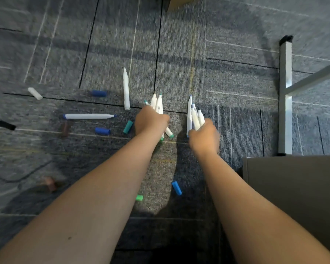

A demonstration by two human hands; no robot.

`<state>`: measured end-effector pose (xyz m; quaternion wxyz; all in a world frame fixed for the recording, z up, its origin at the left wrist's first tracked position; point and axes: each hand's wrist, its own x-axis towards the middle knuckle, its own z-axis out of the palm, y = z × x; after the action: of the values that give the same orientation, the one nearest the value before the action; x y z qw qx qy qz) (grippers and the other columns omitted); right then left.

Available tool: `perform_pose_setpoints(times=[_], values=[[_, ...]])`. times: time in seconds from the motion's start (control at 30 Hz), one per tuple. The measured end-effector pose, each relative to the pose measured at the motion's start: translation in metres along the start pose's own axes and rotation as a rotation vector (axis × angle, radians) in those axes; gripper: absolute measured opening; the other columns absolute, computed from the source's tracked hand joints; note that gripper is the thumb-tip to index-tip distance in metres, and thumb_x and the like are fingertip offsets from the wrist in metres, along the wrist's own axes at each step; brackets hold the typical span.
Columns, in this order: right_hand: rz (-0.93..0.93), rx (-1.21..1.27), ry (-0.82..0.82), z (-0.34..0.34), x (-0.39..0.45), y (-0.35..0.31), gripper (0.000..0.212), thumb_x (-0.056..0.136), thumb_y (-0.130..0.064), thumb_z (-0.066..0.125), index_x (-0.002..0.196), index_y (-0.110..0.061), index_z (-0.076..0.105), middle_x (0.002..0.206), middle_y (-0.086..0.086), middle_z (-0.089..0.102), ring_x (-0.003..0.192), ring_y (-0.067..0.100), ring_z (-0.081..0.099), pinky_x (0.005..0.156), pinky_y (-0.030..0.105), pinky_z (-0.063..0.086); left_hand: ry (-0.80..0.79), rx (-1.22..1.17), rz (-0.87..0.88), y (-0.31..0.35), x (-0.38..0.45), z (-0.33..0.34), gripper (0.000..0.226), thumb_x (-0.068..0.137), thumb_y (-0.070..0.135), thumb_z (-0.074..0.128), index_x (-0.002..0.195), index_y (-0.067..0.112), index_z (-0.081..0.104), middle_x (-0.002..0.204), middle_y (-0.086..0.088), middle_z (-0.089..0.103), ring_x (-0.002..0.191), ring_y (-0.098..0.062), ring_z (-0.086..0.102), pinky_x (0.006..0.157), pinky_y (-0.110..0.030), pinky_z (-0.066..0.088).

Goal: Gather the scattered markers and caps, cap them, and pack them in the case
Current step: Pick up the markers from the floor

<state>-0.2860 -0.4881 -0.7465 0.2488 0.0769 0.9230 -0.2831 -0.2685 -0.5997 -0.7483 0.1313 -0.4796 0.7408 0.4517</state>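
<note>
Left hand: the left hand point(151, 121) is seen from its back, with the fingers curled around a bundle of green-tipped markers point(157, 105). These are white barrels with no caps; the green tips stick out above the hand and green ends show below it.
Right hand: the right hand point(204, 138) grips a bundle of blue-tipped markers point(193, 116), also white and uncapped, with tips pointing away from the person.
Markers on the floor: a white marker with blue ends point(89, 116) lies crosswise on the carpet point(227, 77), left of the left hand. An all-white marker point(126, 90) lies lengthwise, just above and left of the left hand.
Caps, blue: one dark blue cap point(99, 93) is near the all-white marker, a second blue cap point(102, 131) is under the crosswise marker, and a lighter blue cap point(176, 188) lies between the two forearms.
Caps, green: a teal cap point(127, 127) is just beside the left hand; a bright green cap point(139, 197) is partly hidden by the left forearm.
Caps, other: a white cap point(35, 93) and a black cap point(5, 125) lie far left; two brownish caps point(65, 129) point(50, 183) are blurred.
Case: I cannot tell which object is the case.
Surroundings: a metal table leg point(285, 96) stands at right, with a grey flat surface point(293, 187) below it.
</note>
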Motion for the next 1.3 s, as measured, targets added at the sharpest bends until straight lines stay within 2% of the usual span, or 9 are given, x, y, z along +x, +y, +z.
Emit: perform_pose_setpoints(times=[0.1,0.23,0.4,0.6,0.7,0.83,0.93,1.13,1.3], values=[[-0.020,-0.020,-0.005,-0.002,0.015,-0.011,0.031,0.092,-0.012,0.052,0.122,-0.007,0.046,0.112,0.014,0.061,0.088,0.029,0.057,0.080,0.043,0.053,0.021,0.066,-0.019,0.004,0.011,0.006,0.032,0.086,0.025,0.063,0.110,0.007,0.052,0.100,-0.008,0.059,0.078,-0.020,0.049,0.044,-0.025,0.030],[-0.015,-0.070,-0.029,0.006,0.030,-0.018,0.030,0.091,-0.017,0.056,0.118,-0.010,0.047,0.109,0.013,0.062,0.093,0.032,0.063,0.078,0.043,0.054,0.053,0.196,0.001,0.004,0.020,0.014,0.033,0.085,0.028,0.064,0.108,0.007,0.054,0.107,-0.009,0.063,0.095,-0.028,0.060,0.061,-0.032,0.038],[0.029,-0.103,-0.065,0.015,0.034,-0.021,0.030,0.089,-0.014,0.058,0.115,-0.006,0.044,0.111,0.014,0.061,0.095,0.033,0.060,0.075,0.039,0.048,0.048,0.289,0.031,0.007,0.023,0.015,0.027,0.085,0.016,0.063,0.108,0.007,0.051,0.104,-0.009,0.062,0.082,-0.027,0.056,0.053,-0.030,0.036],[0.025,-0.072,-0.087,0.024,0.029,-0.031,0.033,0.088,-0.020,0.059,0.115,-0.004,0.049,0.092,0.009,0.055,0.080,0.028,0.052,0.067,0.031,0.042,-0.048,0.026,-0.006,0.000,0.023,-0.018,0.018,0.084,0.023,0.060,0.090,0.009,0.050,0.077,-0.003,0.050,0.062,-0.017,0.048,0.046,-0.026,0.032],[-0.017,-0.104,-0.105,0.034,0.022,-0.047,0.031,0.088,-0.019,0.057,0.113,-0.002,0.050,0.105,0.015,0.061,0.095,0.034,0.059,0.071,0.033,0.043,0.033,-0.147,-0.076,-0.015,0.027,-0.048,0.027,0.083,0.024,0.059,0.103,0.005,0.057,0.091,-0.005,0.060,0.078,-0.023,0.059,0.050,-0.027,0.041],[-0.103,-0.123,-0.122,0.056,0.015,-0.082,0.031,0.091,-0.019,0.054,0.116,-0.002,0.048,0.113,0.018,0.061,0.102,0.035,0.059,0.075,0.035,0.044,0.139,-0.290,-0.150,-0.040,0.036,-0.088,0.031,0.083,0.016,0.058,0.110,0.001,0.055,0.105,-0.013,0.066,0.090,-0.029,0.065,0.072,-0.038,0.055],[-0.175,-0.155,-0.140,0.076,0.012,-0.107,0.036,0.091,-0.026,0.056,0.118,-0.003,0.048,0.115,0.017,0.062,0.104,0.035,0.059,0.072,0.033,0.041,0.175,-0.099,-0.064,-0.059,0.042,-0.113,0.035,0.084,0.018,0.061,0.115,0.004,0.052,0.108,-0.011,0.059,0.084,-0.022,0.054,0.056,-0.028,0.039],[-0.255,-0.245,-0.108,0.101,0.018,-0.135,0.039,0.090,-0.029,0.059,0.118,-0.005,0.049,0.113,0.014,0.062,0.098,0.032,0.060,0.069,0.032,0.041,0.107,0.450,0.094,-0.087,0.057,-0.141,0.029,0.087,0.018,0.062,0.109,0.004,0.050,0.117,-0.013,0.054,0.103,-0.030,0.055,0.071,-0.033,0.038],[-0.254,-0.296,-0.087,0.107,0.024,-0.135,0.032,0.090,-0.013,0.057,0.119,-0.003,0.047,0.107,0.013,0.061,0.078,0.024,0.049,0.065,0.031,0.040,0.064,0.658,0.287,-0.090,0.061,-0.137,0.025,0.087,0.011,0.061,0.110,0.007,0.050,0.118,-0.010,0.053,0.104,-0.029,0.056,0.075,-0.035,0.041]])
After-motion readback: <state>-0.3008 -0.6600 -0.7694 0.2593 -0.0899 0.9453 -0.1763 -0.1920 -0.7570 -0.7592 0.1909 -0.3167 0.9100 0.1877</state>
